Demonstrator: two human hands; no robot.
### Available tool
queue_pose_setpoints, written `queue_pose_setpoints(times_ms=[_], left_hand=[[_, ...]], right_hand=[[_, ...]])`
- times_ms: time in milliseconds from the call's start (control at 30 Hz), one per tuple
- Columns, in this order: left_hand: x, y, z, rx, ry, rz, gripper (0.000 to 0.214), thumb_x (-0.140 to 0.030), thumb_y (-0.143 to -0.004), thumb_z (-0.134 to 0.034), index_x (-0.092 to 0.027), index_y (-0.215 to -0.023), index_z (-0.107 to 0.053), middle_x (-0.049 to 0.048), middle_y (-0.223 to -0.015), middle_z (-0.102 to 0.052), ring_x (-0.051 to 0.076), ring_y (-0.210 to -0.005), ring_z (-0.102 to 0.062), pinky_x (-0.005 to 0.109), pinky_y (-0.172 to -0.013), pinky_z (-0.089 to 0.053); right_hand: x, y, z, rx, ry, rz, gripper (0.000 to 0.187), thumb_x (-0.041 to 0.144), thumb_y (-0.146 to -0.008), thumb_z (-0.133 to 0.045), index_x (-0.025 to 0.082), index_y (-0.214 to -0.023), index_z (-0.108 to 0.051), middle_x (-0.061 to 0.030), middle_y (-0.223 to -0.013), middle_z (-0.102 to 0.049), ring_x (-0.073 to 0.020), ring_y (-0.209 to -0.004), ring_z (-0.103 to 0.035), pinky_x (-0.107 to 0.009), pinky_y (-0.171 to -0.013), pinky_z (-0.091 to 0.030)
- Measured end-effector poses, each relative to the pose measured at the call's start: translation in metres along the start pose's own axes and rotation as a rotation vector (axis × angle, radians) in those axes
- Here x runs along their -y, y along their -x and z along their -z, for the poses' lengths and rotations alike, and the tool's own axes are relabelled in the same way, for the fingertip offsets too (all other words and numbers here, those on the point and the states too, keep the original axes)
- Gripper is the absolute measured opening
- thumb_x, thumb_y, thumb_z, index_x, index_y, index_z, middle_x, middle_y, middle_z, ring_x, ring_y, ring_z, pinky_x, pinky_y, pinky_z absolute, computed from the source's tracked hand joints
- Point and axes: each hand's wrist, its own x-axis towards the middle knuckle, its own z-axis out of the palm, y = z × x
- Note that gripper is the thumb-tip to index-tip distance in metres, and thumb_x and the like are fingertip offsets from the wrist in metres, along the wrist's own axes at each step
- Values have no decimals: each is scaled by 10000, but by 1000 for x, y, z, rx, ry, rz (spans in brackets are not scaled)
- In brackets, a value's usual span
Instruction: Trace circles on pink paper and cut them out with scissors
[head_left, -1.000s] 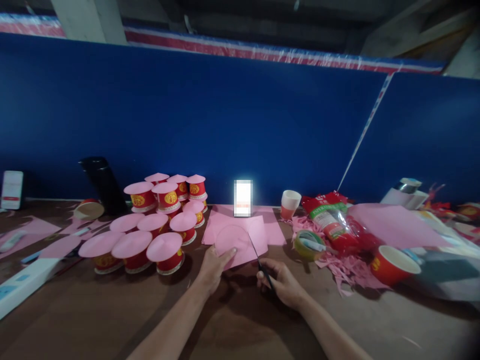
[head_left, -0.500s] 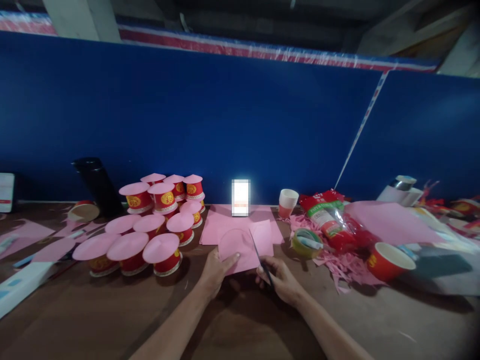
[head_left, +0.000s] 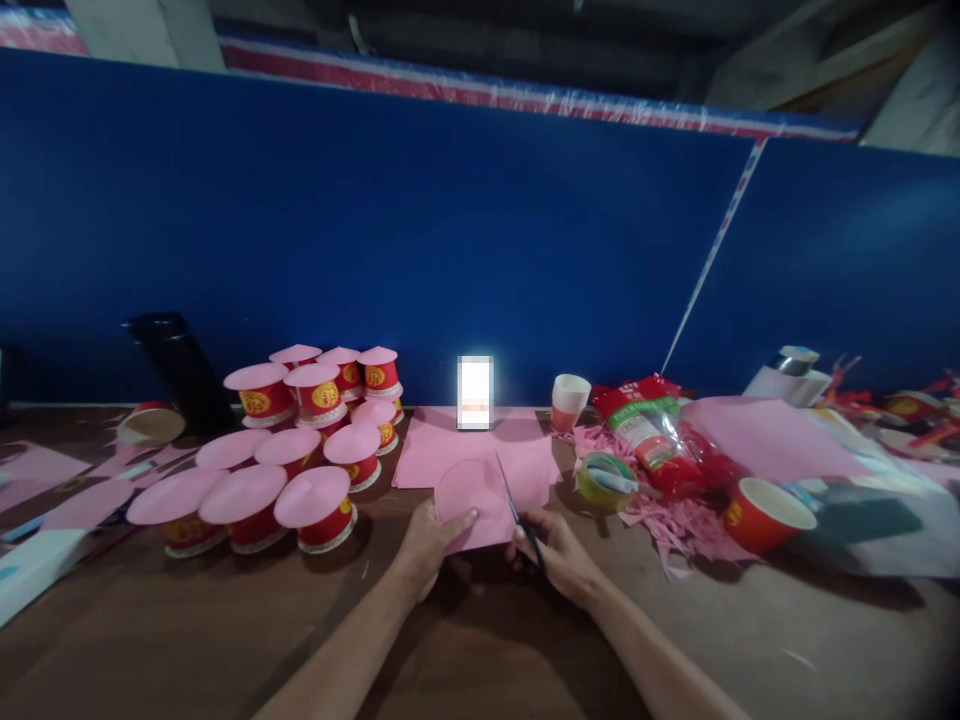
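In my left hand (head_left: 426, 548) is a piece of pink paper (head_left: 474, 505), pinched at its lower left with the thumb on top. A faint curved line runs along the paper's upper part. My right hand (head_left: 556, 556) grips dark-handled scissors (head_left: 512, 492). Their blades point up and away from me, at the paper's right edge. Beneath and behind lie flat sheets of pink paper (head_left: 431, 450). To my left stand several red paper cups (head_left: 328, 527) with gold emblems, topped by pink paper cones (head_left: 313, 492).
A lit phone (head_left: 475, 392) stands behind the sheets. Rightward are a paper cup (head_left: 570, 402), a roll of tape (head_left: 606, 482), a red-green plastic bag (head_left: 649, 430), pink shreds (head_left: 667, 525) and a red cup (head_left: 769, 515). A black bottle (head_left: 176, 370) stands left, before the blue partition (head_left: 450, 220).
The view has shifted slightly, so most things sit a little further left. A pink flap seen right of the blades no longer stands out. Both hands keep their grip.
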Motion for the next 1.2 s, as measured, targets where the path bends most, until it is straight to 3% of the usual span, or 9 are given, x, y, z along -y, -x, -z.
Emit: queue_pose_setpoints(times_ms=[300,500,900,1067,1200], left_hand=[[8,-3,-3,-27,2,8,401,-357,-556,-724,-134,-880,-643,108,-875,-677,229,-747,-619,345,-716,-477],[4,0,-1,29,20,-1,398,-322,-601,-710,-138,-945,-634,106,-937,-669,225,-820,-619,350,-773,-468],[6,-7,8,-38,-78,-37,380,-330,-632,-682,-104,-933,-637,113,-910,-665,217,-790,-615,340,-737,-471],[6,-11,16,-127,-117,-76,425,-331,-617,-691,-111,-972,-614,111,-904,-663,217,-800,-611,344,-741,-464],[6,-13,18,-156,-99,-71,408,-323,-620,-688,-109,-960,-613,117,-910,-662,210,-791,-610,347,-755,-461]], right_hand=[[4,0,-1,-14,-12,27,390,484,-699,-619,128,-852,-577,4,-608,-550,-97,-532,-502,-199,-500,-383],[2,-1,-1,-45,12,27,394,486,-686,-629,133,-852,-576,10,-607,-536,-93,-524,-486,-198,-489,-379],[-5,-1,-1,-113,-44,-13,324,451,-685,-643,144,-738,-552,45,-510,-477,-69,-436,-433,-187,-426,-359],[-6,-2,0,-144,2,-58,368,453,-709,-619,134,-887,-580,47,-505,-490,-71,-408,-443,-184,-394,-334],[-7,-4,3,-224,-52,-7,403,456,-704,-625,133,-941,-578,39,-511,-502,-80,-432,-466,-198,-418,-368]])
